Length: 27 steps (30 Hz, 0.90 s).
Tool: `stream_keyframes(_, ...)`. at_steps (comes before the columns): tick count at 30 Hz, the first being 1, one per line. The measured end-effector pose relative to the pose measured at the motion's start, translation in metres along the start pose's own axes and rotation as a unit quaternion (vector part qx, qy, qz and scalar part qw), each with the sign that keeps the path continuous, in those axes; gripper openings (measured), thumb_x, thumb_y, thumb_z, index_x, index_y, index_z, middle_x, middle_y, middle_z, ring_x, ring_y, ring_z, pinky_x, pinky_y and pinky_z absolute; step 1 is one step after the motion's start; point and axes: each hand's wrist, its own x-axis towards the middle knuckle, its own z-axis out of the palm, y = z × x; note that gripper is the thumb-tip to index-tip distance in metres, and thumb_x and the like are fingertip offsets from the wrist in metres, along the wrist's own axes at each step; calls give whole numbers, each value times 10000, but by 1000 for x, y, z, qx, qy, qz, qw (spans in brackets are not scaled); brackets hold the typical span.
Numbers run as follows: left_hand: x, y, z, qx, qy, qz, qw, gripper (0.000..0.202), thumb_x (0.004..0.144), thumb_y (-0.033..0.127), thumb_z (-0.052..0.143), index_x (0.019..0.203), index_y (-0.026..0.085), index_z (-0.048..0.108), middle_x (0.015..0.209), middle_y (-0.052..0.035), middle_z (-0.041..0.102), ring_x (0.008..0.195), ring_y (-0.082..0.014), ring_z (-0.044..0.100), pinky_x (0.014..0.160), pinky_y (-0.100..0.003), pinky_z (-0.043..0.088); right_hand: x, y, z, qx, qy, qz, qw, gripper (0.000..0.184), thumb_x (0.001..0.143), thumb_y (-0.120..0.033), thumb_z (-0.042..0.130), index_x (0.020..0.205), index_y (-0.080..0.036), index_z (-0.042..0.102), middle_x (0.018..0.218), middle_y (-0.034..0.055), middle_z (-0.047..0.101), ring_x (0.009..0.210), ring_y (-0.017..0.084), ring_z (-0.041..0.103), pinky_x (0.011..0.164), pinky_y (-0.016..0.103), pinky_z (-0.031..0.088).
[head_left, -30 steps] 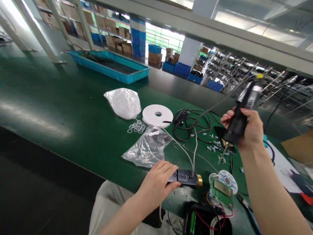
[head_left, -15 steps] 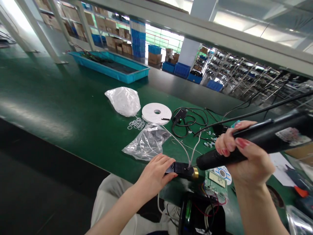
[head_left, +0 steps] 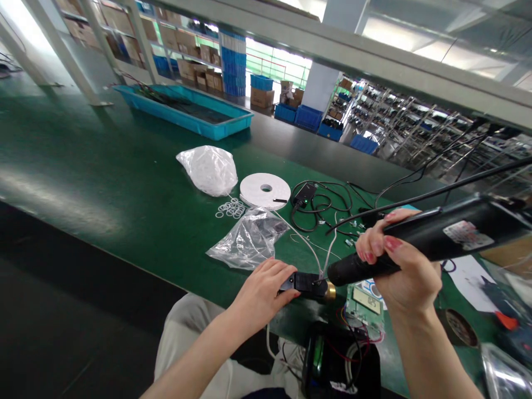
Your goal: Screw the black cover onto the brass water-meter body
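Green bench (head_left: 103,183) in a shelved warehouse carries a blue tray (head_left: 187,113), plastic bags and tangled cables behind the work; left hand (head_left: 264,291) pins the black module (head_left: 310,284) at the near edge, right hand (head_left: 399,271) grips the power screwdriver (head_left: 419,241), tip against it.

small black part with brass end (head_left: 310,285) flat at table edge, black electric screwdriver (head_left: 419,241) tip against it

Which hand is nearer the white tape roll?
Left. The left hand rests on the small black part below the white tape roll; the right hand, gripping the black tool, is farther off to the side.
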Motion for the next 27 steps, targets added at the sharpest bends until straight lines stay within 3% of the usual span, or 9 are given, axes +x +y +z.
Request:
stream_keyframes(8,1,-1,1,-5,-3,-1,1000,277,865,327,594,1107,194,568,1057,-53,624,1020,-220,534,999,-437,393,0,1,0,-21,-3,8,1000,190,723,-193,577,904,-222,526,545,-58,504,424,96,455,440,258,367)
stream_keyframes(27,1,-8,7,-2,4,5,1000,311,845,317,623,1113,174,555,1056,-52,623,1015,-224,531,982,-425,396,7,13,13,-5,-88,27,996,147,759,-153,598,879,-206,532,564,-57,528,421,85,476,411,239,397)
